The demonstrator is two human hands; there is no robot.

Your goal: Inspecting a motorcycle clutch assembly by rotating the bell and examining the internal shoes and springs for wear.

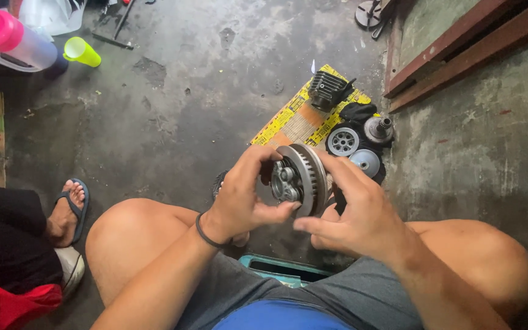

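Note:
A round metal clutch assembly point(300, 178) with a toothed rim and bolts on its face is held up between my knees. My left hand point(245, 198) grips its left side, fingers curled over the top edge and thumb under it. On its right side rests my right hand point(355, 211), fingers wrapped round the back of the rim. A black band sits on my left wrist.
Engine parts lie on a yellow cardboard sheet point(294, 119) on the concrete floor: a finned cylinder point(328, 88), a wheel-like hub point(343, 142), a disc point(366, 162), a small hub point(379, 128). Another person's sandalled foot point(68, 208) is at left. A pink-lidded jug point(13, 40) stands far left.

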